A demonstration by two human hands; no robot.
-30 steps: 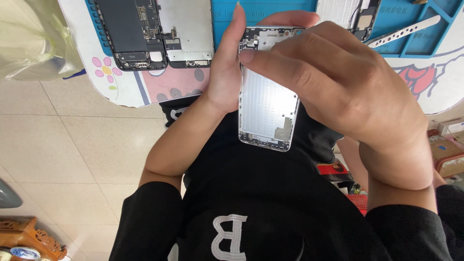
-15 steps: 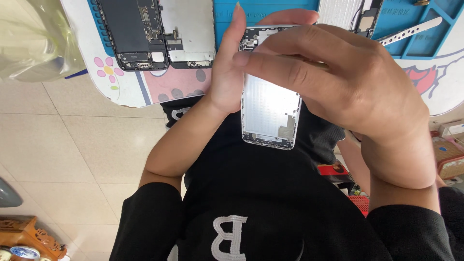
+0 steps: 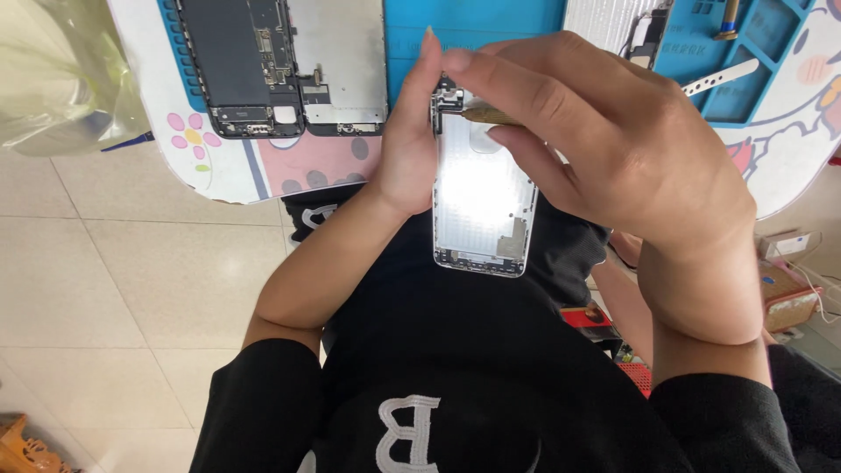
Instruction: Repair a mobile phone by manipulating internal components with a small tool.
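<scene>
Your right hand (image 3: 613,158) is closing thumb and forefinger on a slim brass-coloured tool (image 3: 491,115), pinching it near its tip while the other fingers are curling loosely above. That tip is resting at the upper end of the silver phone housing (image 3: 482,201), which is sitting just under your palm, inner side up, held over your lap and near the table edge (image 3: 289,180). Your left hand (image 3: 407,140) is wrapping the housing's left edge, thumb side along the frame, fingers hidden behind it (so the exact grip underneath cannot be told).

To do this well, you are probably best keeping the tool upright on the part at the housing's top corner, pressing straight and lightly, and letting the left hand brace the frame so it is not twisting. The glare on the metal is washing out the middle, so tilting the housing a little would likely help you see the spot.

Outward from your hands, you are looking at one housing in hand and one tool in the pinch. Beyond your left hand, two opened phone halves (image 3: 289,66) are lying side by side on one blue work mat (image 3: 491,22). Beyond your right hand, one white flat pry stick (image 3: 723,77) is lying across the mat's tray section.
</scene>
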